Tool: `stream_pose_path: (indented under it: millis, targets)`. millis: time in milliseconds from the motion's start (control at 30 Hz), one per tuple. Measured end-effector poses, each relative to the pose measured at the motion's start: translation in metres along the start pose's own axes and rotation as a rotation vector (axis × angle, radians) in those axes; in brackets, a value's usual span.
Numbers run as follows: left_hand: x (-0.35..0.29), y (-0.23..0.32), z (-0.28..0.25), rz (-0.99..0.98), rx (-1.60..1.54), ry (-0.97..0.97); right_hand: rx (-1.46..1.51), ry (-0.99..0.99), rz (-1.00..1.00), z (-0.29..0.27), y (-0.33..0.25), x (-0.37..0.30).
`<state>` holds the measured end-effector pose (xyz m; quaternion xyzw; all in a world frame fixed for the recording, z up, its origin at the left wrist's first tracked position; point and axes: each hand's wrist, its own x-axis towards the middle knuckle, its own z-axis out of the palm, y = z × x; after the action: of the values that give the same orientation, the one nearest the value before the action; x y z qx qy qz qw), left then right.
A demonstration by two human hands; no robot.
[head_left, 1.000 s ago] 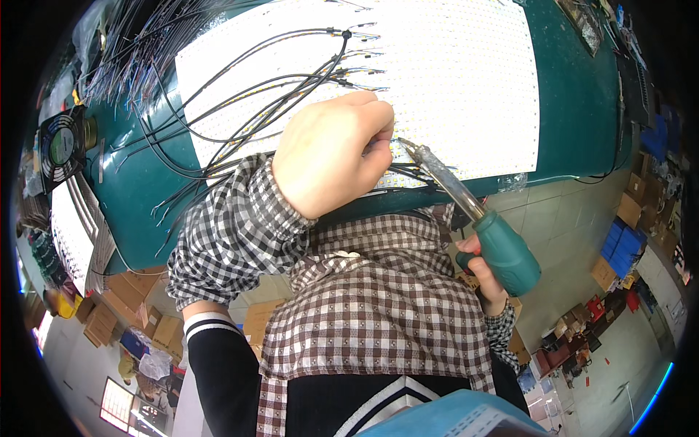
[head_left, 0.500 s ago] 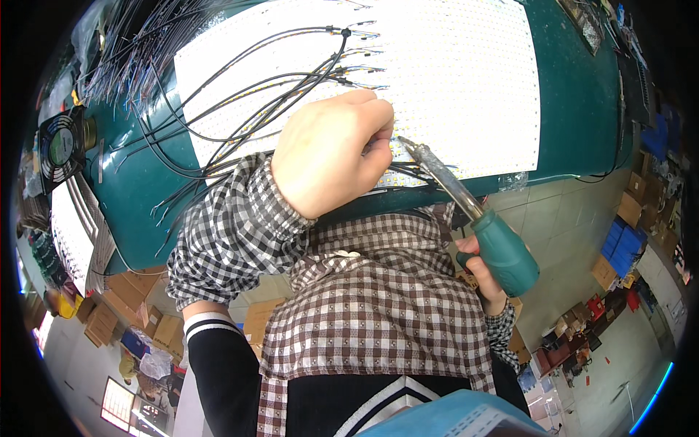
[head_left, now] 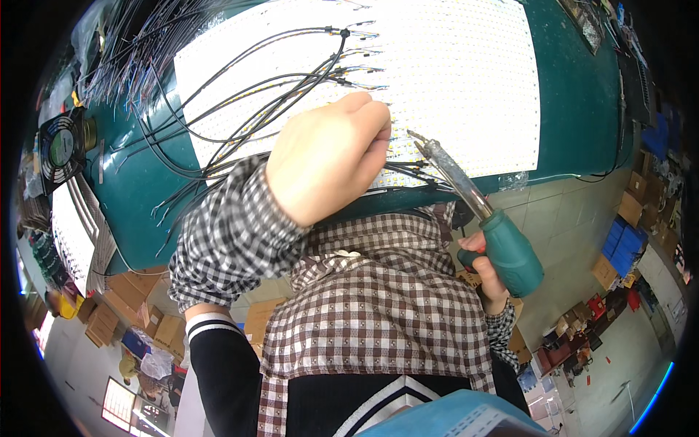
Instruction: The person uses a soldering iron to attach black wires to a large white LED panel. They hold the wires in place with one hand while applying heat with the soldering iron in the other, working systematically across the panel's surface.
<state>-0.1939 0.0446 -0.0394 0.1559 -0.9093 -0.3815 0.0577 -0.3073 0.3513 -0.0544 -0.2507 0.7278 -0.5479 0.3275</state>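
Note:
My left hand (head_left: pixel 328 156) is closed in a pinch over a white circuit-board panel (head_left: pixel 466 95) dotted with small yellow components. Thin bluish wire ends show beside its fingertips, though most of what they grip is hidden. My right hand (head_left: pixel 489 271) is wrapped round the green handle of a soldering iron (head_left: pixel 512 251), partly out of sight behind it. The iron's tip stands just right of the left fingertips, apart from them. Black cables (head_left: pixel 291 75) with stripped, thin-wired ends lie across the panel's left part. More cable ends (head_left: pixel 408 167) rest near its front edge.
The panel lies on a green table (head_left: pixel 582 87). A thick bundle of wires (head_left: pixel 145 51) spreads at the far left, with a black fan (head_left: pixel 62 146) nearer. White boards (head_left: pixel 73 226) stand at the left edge. Cardboard boxes (head_left: pixel 135 295) are on the floor.
The soldering iron's tip has drawn back slightly to the right, away from the left fingertips. My left hand has shifted a little to the left, still pinched.

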Motion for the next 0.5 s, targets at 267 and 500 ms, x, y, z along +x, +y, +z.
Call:
stream_pose_path:
  millis: [267,500]
  targets:
    - [-0.017,-0.001,0.002,0.341,0.213,0.236,0.07,0.028,0.022,-0.005,-0.012,0.001]
    - [-0.013,0.017,0.021,0.256,0.334,0.013,0.081,0.071,-0.038,-0.008,-0.013,0.001]
